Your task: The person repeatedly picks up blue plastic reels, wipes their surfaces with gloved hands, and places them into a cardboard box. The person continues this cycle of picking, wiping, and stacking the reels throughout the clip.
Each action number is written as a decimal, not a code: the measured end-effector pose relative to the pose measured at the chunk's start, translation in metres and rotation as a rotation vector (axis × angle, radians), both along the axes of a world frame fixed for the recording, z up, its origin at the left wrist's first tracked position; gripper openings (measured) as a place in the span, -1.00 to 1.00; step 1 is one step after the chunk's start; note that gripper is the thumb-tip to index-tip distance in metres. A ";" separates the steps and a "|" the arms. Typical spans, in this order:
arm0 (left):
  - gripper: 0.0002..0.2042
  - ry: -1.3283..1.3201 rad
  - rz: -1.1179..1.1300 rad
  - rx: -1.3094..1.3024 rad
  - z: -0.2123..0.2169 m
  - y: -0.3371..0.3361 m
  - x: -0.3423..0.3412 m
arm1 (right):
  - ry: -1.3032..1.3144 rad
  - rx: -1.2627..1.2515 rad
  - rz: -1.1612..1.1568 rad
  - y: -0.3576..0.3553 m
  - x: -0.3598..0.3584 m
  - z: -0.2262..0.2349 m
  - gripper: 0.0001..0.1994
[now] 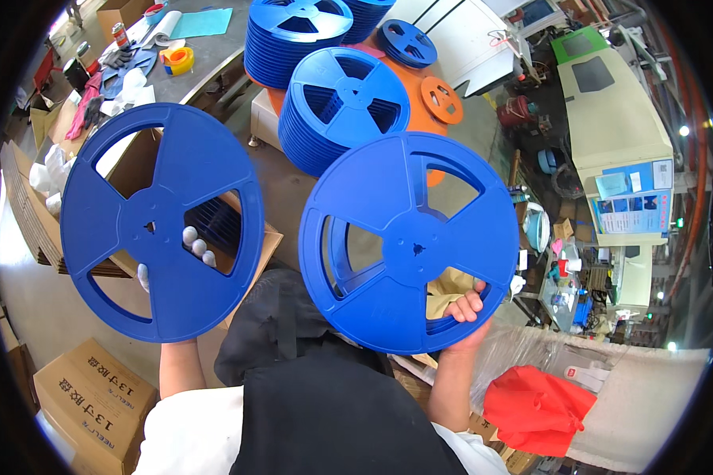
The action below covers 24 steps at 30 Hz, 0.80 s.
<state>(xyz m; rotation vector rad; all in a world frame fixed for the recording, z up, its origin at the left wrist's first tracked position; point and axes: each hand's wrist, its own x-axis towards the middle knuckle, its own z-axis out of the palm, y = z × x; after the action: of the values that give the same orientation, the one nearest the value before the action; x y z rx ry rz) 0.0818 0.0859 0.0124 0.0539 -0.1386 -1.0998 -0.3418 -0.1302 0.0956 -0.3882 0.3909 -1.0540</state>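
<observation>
My left hand (196, 244), in a white glove, holds up a flat blue plastic reel disc (162, 222); its fingers show through one of the cut-out windows. My right hand (467, 313), bare, grips the lower rim of a second blue reel (408, 241), which is thicker and has two flanges. Both reels are raised side by side, facing the camera and apart from each other. Most of each hand is hidden behind its reel.
Stacks of blue reels (342, 107) and a few orange ones (441, 99) stand on a surface ahead. An open cardboard box (249, 237) sits behind the left reel, a closed carton (95, 400) at lower left, a red bag (535, 408) at lower right. A cluttered workbench (206, 47) is at upper left.
</observation>
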 end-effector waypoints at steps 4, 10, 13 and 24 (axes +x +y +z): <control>-0.29 0.014 0.019 -0.034 -0.002 -0.001 -0.005 | -0.081 0.009 0.065 0.000 0.009 0.000 -0.52; -0.26 0.064 0.012 0.040 -0.007 0.002 -0.017 | -0.115 0.044 0.083 0.001 0.018 -0.002 -0.49; -0.22 0.053 0.001 0.132 -0.007 0.002 -0.018 | -0.140 0.071 0.083 0.000 0.021 -0.004 -0.48; -0.45 -0.212 -0.037 0.592 0.022 -0.014 -0.039 | 0.056 -0.131 0.039 0.003 0.039 0.007 -0.41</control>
<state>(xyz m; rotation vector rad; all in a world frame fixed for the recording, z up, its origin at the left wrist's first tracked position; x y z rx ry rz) 0.0426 0.0719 0.0340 0.7011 0.0001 -1.1400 -0.3029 -0.1271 0.1021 -0.5412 0.3635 -1.0356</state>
